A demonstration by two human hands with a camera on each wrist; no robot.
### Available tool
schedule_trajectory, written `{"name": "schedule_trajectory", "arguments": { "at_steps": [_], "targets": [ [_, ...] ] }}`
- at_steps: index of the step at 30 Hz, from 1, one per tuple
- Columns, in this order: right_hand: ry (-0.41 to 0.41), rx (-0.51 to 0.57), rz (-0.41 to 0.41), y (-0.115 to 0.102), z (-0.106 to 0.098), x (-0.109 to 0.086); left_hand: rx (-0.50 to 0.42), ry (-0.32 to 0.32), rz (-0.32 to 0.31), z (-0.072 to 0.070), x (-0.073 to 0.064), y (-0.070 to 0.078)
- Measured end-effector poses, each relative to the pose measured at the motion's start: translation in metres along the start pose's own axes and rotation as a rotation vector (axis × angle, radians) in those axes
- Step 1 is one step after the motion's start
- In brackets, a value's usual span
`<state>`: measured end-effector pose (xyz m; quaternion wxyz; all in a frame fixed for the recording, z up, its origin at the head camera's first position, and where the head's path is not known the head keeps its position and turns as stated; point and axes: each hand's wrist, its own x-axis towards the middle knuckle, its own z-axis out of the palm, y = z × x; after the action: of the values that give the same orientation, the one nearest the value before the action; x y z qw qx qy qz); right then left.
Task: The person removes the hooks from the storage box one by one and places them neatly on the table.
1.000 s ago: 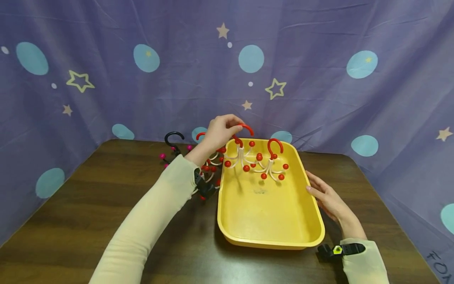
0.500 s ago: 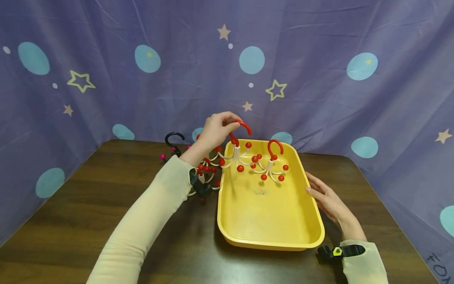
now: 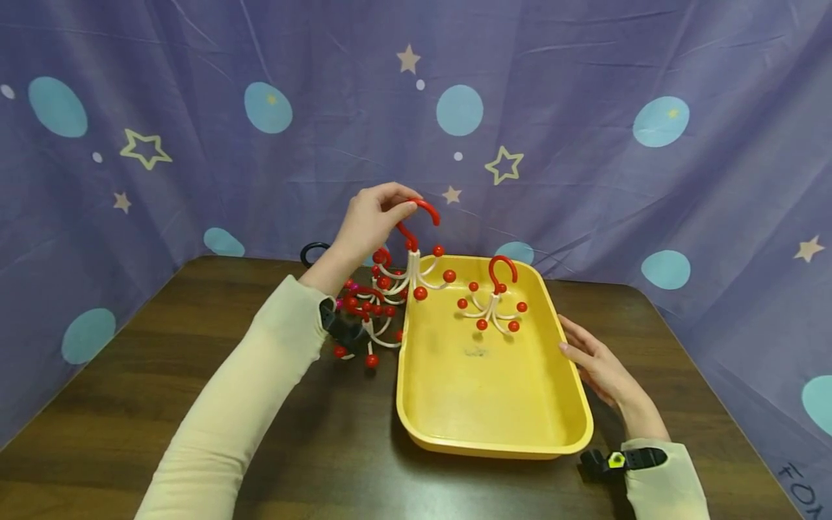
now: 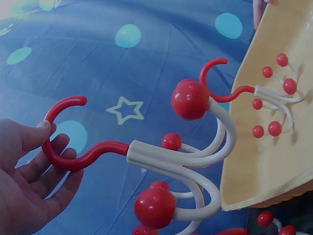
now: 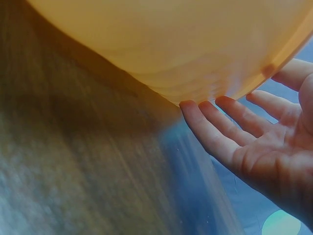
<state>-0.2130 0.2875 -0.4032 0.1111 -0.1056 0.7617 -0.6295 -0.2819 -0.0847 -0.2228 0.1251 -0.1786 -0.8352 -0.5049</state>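
My left hand (image 3: 380, 215) pinches the red hook (image 3: 424, 210) of a hanger with white arms and red balls (image 3: 413, 273) and holds it in the air over the far left corner of the yellow tray (image 3: 495, 449). The left wrist view shows the fingers (image 4: 46, 164) curled round that hook (image 4: 73, 159). A second red-hooked hanger (image 3: 492, 303) stands inside the tray at the far end. With straight fingers, my right hand (image 3: 587, 356) lies flat against the tray's right wall, and its fingertips (image 5: 205, 125) touch the tray's outside (image 5: 171, 44).
A tangle of several more red-balled hangers (image 3: 365, 321) lies on the brown table (image 3: 195, 375) just left of the tray, with a black hook (image 3: 310, 253) behind it. A purple star-patterned cloth (image 3: 585, 180) closes off the back and sides.
My left hand has lifted its hanger up and to the left, away from the one standing in the tray. The right hand and the tray have stayed put.
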Motion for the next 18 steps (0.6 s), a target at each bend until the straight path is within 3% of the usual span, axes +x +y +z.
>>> {"name": "schedule_trajectory", "arguments": {
  "at_steps": [18],
  "targets": [
    [0.000,0.001,-0.001,0.002,0.000,0.001,-0.012,0.124,0.009,-0.038,-0.010,-0.010]
  ]
}}
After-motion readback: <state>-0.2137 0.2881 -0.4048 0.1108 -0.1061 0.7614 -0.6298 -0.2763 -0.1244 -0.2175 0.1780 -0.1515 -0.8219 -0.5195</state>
